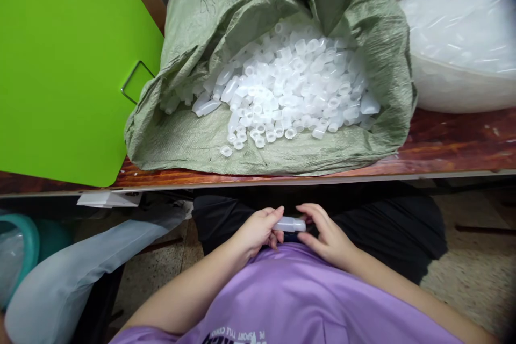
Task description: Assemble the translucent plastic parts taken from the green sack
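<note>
My left hand (263,230) is closed on one end of a small translucent plastic bottle (289,224), pinching it between thumb and fingers over my lap. The bottle lies sideways, its narrower end pointing right. Around that end my right hand (325,235) is curved, thumb and fingers apart; whether a fingertip touches the bottle is hard to make out. Beyond the table edge, a green woven sack (193,148) lies with its mouth towards me. Many small translucent white plastic pieces (282,91) are heaped inside, some shaped like small bottles, others like short open-ended caps.
A bright green board (72,64) with a metal clip (137,80) sits left of the sack. At right a large white container (463,83) is heaped with translucent plastic pieces. The reddish wooden table (459,140) ends before my lap. A teal bucket (30,258) stands low at left, near another person's grey-clad leg (80,274).
</note>
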Action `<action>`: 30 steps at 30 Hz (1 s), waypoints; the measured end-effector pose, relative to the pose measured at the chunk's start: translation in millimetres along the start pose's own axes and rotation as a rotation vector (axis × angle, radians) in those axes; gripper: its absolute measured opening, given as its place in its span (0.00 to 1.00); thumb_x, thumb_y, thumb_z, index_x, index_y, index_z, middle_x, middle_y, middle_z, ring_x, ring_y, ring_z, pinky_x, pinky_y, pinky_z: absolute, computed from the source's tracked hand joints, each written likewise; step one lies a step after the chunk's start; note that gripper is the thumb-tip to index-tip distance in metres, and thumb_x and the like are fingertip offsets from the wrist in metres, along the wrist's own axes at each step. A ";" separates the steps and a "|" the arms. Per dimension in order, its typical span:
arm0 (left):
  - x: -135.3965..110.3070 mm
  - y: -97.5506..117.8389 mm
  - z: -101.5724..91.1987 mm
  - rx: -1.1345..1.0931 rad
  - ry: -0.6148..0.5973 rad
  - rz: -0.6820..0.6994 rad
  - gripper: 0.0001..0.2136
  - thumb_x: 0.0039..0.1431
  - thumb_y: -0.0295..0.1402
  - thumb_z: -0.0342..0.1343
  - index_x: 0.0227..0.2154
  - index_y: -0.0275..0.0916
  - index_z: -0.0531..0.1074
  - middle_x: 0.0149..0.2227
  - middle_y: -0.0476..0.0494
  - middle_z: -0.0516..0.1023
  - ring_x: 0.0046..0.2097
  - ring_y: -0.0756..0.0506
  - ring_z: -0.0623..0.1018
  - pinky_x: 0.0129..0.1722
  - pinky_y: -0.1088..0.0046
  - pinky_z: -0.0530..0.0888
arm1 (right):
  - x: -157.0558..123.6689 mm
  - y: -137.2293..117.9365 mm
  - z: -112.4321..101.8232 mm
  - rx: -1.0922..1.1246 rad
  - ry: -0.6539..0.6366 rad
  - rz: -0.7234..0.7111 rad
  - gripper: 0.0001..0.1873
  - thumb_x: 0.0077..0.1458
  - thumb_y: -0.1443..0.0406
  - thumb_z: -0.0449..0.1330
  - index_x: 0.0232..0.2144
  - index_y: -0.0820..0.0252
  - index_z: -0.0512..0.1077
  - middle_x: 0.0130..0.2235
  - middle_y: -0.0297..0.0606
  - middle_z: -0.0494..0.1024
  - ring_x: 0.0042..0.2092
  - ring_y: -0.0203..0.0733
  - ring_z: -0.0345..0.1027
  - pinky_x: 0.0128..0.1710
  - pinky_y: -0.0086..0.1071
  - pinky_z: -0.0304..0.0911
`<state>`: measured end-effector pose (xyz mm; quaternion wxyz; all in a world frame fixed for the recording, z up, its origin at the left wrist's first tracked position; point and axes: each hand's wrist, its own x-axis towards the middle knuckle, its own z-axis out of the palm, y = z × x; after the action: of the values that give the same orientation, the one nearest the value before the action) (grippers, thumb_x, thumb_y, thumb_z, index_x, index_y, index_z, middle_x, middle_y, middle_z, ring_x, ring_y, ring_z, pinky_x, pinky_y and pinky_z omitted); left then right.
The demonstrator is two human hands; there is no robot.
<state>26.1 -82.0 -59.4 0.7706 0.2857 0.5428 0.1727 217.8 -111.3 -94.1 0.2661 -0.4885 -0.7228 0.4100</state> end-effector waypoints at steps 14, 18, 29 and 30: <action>11.7 -7.6 -3.2 0.065 0.171 0.114 0.16 0.54 0.48 0.51 0.25 0.38 0.59 0.12 0.57 0.62 0.13 0.55 0.60 0.16 0.79 0.63 | 11.4 -1.5 22.0 0.589 -0.051 0.453 0.24 0.46 0.46 0.57 0.34 0.60 0.69 0.25 0.31 0.68 0.26 0.34 0.63 0.28 0.29 0.62; 24.5 0.0 4.0 0.052 0.179 0.060 0.16 0.58 0.43 0.48 0.41 0.34 0.61 0.27 0.46 0.73 0.18 0.54 0.69 0.21 0.79 0.67 | 21.8 11.4 26.8 0.553 0.025 0.581 0.35 0.49 0.44 0.52 0.51 0.63 0.61 0.35 0.42 0.74 0.35 0.42 0.70 0.35 0.35 0.67; -13.8 45.1 -34.1 0.548 0.025 0.324 0.13 0.57 0.33 0.51 0.44 0.37 0.70 0.47 0.39 0.74 0.49 0.44 0.73 0.52 0.65 0.65 | 22.4 1.7 -43.9 0.199 -0.032 0.393 0.14 0.52 0.55 0.55 0.35 0.58 0.72 0.36 0.39 0.76 0.38 0.42 0.69 0.42 0.35 0.63; -25.9 55.7 -37.2 0.592 -0.002 0.358 0.12 0.57 0.34 0.50 0.43 0.38 0.71 0.44 0.40 0.76 0.47 0.44 0.74 0.50 0.66 0.67 | 23.6 -10.1 -54.0 0.108 -0.069 0.265 0.13 0.55 0.56 0.53 0.34 0.57 0.71 0.34 0.39 0.75 0.36 0.40 0.69 0.40 0.34 0.64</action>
<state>-15.3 -44.2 -14.6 0.6123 0.5877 0.5099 0.1401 246.2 -73.4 -57.7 0.2106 -0.5501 -0.6377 0.4963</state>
